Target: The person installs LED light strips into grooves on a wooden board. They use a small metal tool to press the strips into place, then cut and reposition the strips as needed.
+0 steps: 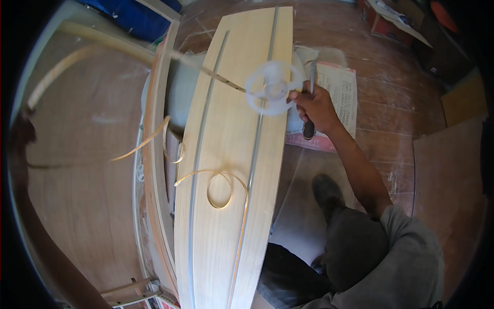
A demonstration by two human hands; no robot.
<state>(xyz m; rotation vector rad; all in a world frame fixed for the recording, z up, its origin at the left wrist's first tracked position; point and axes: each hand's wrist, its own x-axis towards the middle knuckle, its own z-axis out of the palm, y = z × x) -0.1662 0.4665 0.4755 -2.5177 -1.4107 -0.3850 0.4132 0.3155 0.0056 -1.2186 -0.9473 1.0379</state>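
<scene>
A long pale wooden panel [226,139] lies lengthwise before me, with two grey grooves running along it. My right hand [316,108] is closed on a translucent white plastic reel [252,98], held above the panel's right edge. The same hand also grips a slim metal tool with a dark handle [309,130], blade upward; its exact kind is unclear. A thin gold strip [220,206] curls over the panel, its near part lying along the right groove. It loops out to my left hand [23,139], dark and blurred at the far left, which appears closed on it.
A wooden frame piece [157,103] stands along the panel's left side. Under the panel is a printed sack [337,98]. My shoe [327,188] rests on the floor to the right. A box [393,23] with things on it stands at the far right.
</scene>
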